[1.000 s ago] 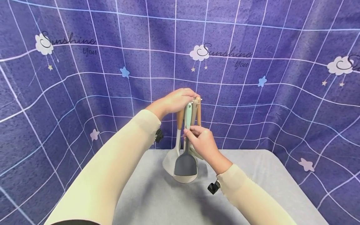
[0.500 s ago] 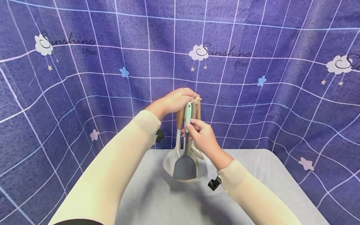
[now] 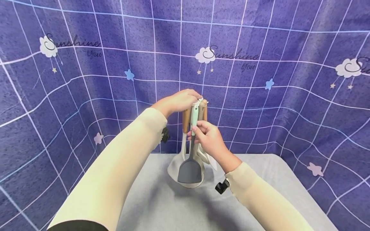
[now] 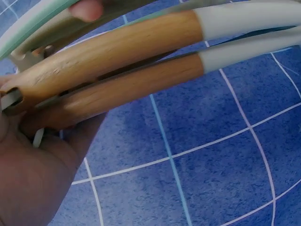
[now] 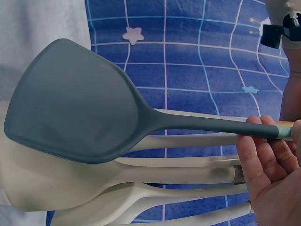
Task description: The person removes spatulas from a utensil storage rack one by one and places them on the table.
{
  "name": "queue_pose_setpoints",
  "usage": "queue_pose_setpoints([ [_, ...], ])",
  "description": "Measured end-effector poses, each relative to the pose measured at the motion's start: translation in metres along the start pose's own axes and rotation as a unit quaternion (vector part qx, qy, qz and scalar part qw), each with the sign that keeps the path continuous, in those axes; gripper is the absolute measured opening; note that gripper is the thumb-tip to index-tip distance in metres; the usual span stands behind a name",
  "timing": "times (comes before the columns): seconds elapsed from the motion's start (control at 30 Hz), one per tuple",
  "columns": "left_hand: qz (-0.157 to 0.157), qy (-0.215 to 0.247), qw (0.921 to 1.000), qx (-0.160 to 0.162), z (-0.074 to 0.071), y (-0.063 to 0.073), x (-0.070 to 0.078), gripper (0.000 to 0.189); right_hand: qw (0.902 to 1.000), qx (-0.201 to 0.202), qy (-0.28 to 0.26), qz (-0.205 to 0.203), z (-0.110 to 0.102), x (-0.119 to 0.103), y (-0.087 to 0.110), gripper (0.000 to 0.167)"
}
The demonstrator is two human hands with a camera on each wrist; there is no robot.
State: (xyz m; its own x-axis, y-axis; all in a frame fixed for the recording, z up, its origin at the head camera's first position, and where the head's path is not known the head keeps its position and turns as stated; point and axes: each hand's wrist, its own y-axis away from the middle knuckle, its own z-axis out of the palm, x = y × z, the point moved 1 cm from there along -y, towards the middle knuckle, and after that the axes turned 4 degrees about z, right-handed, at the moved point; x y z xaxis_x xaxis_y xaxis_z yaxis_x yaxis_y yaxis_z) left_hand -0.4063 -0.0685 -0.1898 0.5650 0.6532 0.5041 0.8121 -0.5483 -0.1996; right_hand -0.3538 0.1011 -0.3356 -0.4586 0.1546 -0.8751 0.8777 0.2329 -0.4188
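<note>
My left hand point(image 3: 183, 101) lies over the top of a white hanging rack point(image 3: 199, 101) and grips it, fingers mostly hidden. Several kitchen utensils hang from it. In the left wrist view, wooden handles point(image 4: 117, 52) hang from white hooks point(image 4: 38, 137) beside that hand. Between thumb and fingers, my right hand point(image 3: 211, 136) pinches a dark grey turner point(image 5: 75, 103) at the lower part of its mint handle point(image 3: 195, 117). The turner hangs upright at the front, blade low, its handle's top at the rack. Behind the blade show pale utensil heads point(image 5: 42, 183).
The bundle stands near the back of a grey cloth-covered table point(image 3: 248, 192). A purple-blue gridded curtain point(image 3: 245, 128) rises close behind and at both sides. Pale spoons and a white-tipped utensil point(image 3: 212, 163) hang at the right of the bundle.
My right hand has shifted up slightly along the turner's handle, and its grip has turned. The blade sits slightly lower and more square-on. My left hand has barely moved.
</note>
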Motion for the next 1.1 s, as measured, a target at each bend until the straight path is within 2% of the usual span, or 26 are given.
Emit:
queue_pose_setpoints([
  [0.17,0.006,0.000,0.9999,-0.009,-0.004,-0.003,-0.001,0.053,1.0000,-0.006,-0.006,-0.002,-0.002,-0.003,-0.001,0.022],
  [0.3,0.019,-0.007,0.9998,0.009,-0.001,-0.003,-0.005,0.048,0.9998,-0.017,-0.007,-0.007,-0.003,-0.006,-0.001,0.023],
  [0.43,0.040,-0.037,0.9984,0.016,0.003,-0.003,-0.006,0.049,0.9997,-0.026,-0.005,-0.003,-0.006,-0.008,0.001,0.025],
  [0.67,0.031,-0.034,0.9988,0.016,0.006,-0.002,-0.007,0.051,0.9993,-0.037,0.005,-0.005,-0.011,-0.010,0.010,0.028],
  [0.8,0.027,-0.028,0.9992,0.013,0.006,-0.002,-0.007,0.057,0.9994,-0.032,0.004,-0.014,-0.017,-0.008,0.014,0.028],
  [0.97,0.065,-0.028,0.9972,0.023,0.006,-0.005,-0.008,0.053,0.9993,-0.023,-0.006,-0.029,-0.029,-0.006,0.018,0.027],
  [1.1,0.068,-0.039,0.9964,0.032,0.007,-0.004,-0.009,0.049,0.9993,-0.009,-0.011,-0.035,-0.044,-0.005,0.017,0.029],
])
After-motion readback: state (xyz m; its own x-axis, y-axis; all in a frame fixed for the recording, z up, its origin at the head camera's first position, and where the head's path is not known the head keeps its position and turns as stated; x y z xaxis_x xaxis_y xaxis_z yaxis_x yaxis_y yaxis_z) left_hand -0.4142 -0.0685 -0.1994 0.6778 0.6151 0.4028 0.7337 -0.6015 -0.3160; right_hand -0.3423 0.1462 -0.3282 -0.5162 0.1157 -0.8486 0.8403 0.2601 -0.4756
